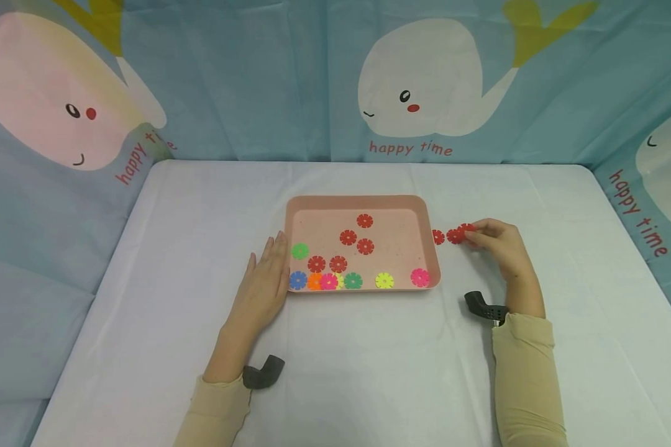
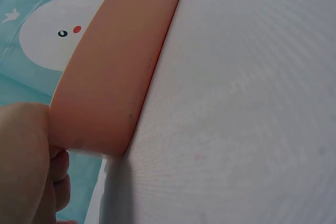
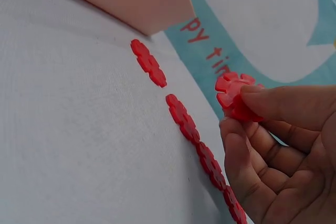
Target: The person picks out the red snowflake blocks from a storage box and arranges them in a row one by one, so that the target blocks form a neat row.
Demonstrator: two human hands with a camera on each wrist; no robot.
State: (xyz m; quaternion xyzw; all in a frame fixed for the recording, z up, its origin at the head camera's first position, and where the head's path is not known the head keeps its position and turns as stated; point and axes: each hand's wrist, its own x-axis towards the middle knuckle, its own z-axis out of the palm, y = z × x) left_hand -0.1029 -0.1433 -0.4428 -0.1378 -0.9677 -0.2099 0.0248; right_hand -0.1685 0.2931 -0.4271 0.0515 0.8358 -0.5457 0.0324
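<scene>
Between its thumb and fingers my right hand (image 1: 500,248) pinches a red flower-shaped plastic disc (image 3: 229,95), raised above the table to the right of the tray. Below it, a line of several red notched discs (image 3: 182,119) lies on the cloth; the hand partly hides that line in the head view. My left hand (image 1: 261,282) rests along the left side of the pink tray (image 1: 394,242), fingers extended against its wall. Inside the tray are several red discs (image 1: 365,246), with blue (image 1: 298,280), orange, pink, yellow and green ones (image 1: 300,251) mostly along the near edge.
A white cloth (image 1: 363,372) covers the table. Behind it hangs a blue curtain (image 1: 246,93) printed with whales. Dark wrist-worn camera mounts (image 1: 264,372) stick out beside both forearms.
</scene>
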